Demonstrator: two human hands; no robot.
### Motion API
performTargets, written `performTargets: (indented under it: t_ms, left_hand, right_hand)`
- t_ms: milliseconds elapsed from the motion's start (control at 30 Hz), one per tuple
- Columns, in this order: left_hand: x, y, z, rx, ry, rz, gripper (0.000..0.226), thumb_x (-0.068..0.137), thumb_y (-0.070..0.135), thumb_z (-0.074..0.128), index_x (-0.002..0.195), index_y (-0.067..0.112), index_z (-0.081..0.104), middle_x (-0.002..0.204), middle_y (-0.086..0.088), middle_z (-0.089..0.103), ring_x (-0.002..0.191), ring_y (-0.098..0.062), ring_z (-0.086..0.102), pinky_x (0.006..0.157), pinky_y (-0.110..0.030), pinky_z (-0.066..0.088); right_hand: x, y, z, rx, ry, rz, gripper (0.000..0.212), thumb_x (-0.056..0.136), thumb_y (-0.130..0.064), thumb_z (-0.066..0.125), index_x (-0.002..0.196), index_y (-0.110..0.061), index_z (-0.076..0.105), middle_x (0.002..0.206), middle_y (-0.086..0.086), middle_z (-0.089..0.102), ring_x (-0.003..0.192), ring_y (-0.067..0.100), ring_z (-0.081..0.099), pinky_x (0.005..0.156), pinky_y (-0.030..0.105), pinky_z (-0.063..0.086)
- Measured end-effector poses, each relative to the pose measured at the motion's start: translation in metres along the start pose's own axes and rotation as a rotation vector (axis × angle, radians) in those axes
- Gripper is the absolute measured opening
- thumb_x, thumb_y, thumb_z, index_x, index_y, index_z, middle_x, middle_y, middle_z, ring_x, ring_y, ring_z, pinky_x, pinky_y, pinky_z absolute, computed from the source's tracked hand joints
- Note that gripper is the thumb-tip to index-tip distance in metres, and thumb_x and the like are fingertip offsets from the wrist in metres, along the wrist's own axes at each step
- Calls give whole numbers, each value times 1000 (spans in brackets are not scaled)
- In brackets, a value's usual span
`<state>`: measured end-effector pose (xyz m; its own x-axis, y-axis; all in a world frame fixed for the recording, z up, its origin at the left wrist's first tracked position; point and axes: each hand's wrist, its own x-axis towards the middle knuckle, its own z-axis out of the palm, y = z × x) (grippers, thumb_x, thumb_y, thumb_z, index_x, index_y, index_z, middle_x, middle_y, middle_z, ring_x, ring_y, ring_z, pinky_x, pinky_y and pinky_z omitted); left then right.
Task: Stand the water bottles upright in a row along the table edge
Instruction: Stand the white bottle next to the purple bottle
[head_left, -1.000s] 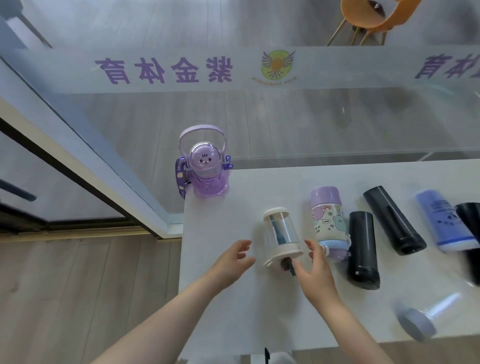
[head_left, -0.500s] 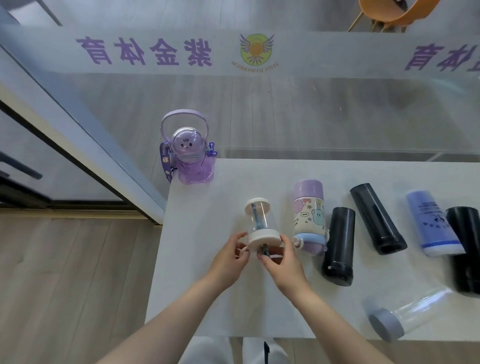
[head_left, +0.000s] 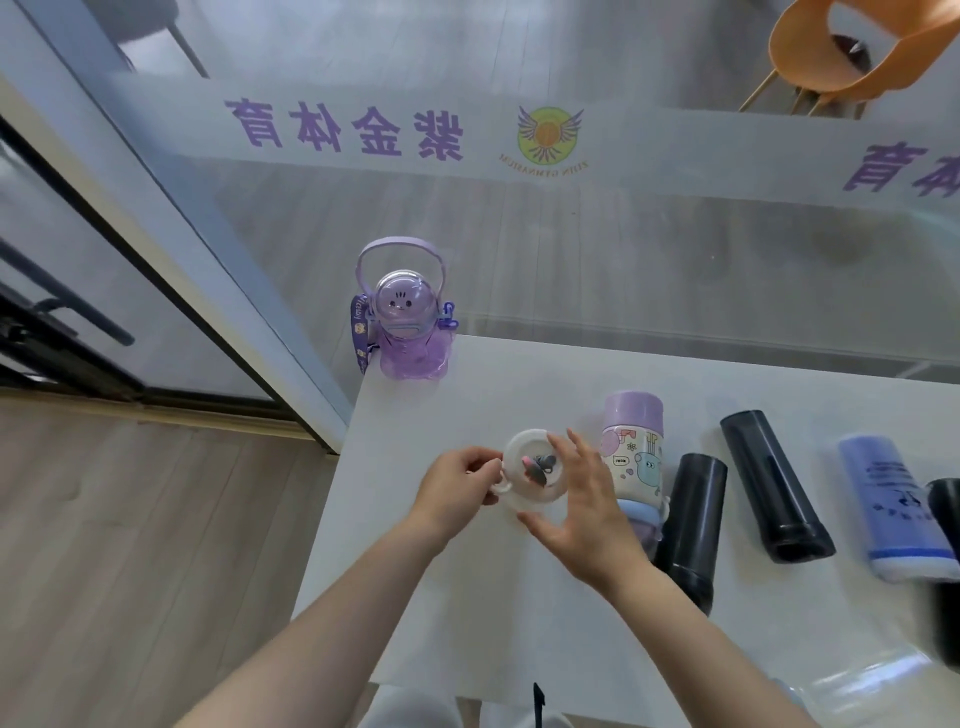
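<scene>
A small clear bottle with a white lid (head_left: 521, 453) stands upright on the white table (head_left: 467, 410), seen from above. My left hand (head_left: 457, 483) pinches the loop at its left side. My right hand (head_left: 587, 514) cups its right side, fingers spread around the lid. At the table's far left corner a purple bunny bottle (head_left: 408, 322) stands upright. A cartoon-print bottle with a purple cap (head_left: 631, 447), two black bottles (head_left: 693, 514) (head_left: 774, 483) and a blue bottle (head_left: 893, 499) lie on their sides to the right.
Another black bottle (head_left: 945, 514) lies at the right edge of view, and a clear bottle (head_left: 857, 675) lies blurred near the front right. A glass wall runs behind the table. Wooden floor is to the left, and an orange chair (head_left: 852, 57) stands beyond the glass.
The clear bottle lay on its side; both hands closed on it and tipped it upright, so its white lid now faces up. The view has shifted.
</scene>
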<state>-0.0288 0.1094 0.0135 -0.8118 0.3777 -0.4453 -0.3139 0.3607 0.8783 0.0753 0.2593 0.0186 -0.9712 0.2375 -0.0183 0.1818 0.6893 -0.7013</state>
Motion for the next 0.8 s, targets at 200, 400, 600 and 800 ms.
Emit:
performTargets:
  t_ms: [200,400,600,800]
  left_hand:
    - [15,8,-8,-25,-8,5,22,96,25,53,87,28,73,77,10,68,70,-7,61,71,-24,55]
    - [25,-32,-32,487,20,14,33,97,27,50,129,22,59,136,0,56,127,-16,48,109,-30,32]
    - [26,-71,-41,1084,-118,-170,85,83,57,60,151,41,11,163,5,-8,150,-26,-4,117,-51,18]
    - [26,-81,-35,1178,-163,-193,111,74,61,67,152,38,-9,160,0,-25,149,-32,-16,116,-61,12]
  right_hand:
    - [33,5,11,4,23,23,86,76,-29,77,147,-19,28,147,5,34,132,21,39,103,34,41]
    - [51,7,21,-116,77,11,88,73,-35,79,144,-11,33,140,9,37,120,28,47,83,36,50]
    - [114,-1,21,-124,44,56,86,73,-35,78,142,-10,33,138,9,33,122,30,44,84,41,51]
    - [177,-4,24,-145,59,104,87,74,-37,77,144,-11,30,140,9,31,125,29,39,84,41,49]
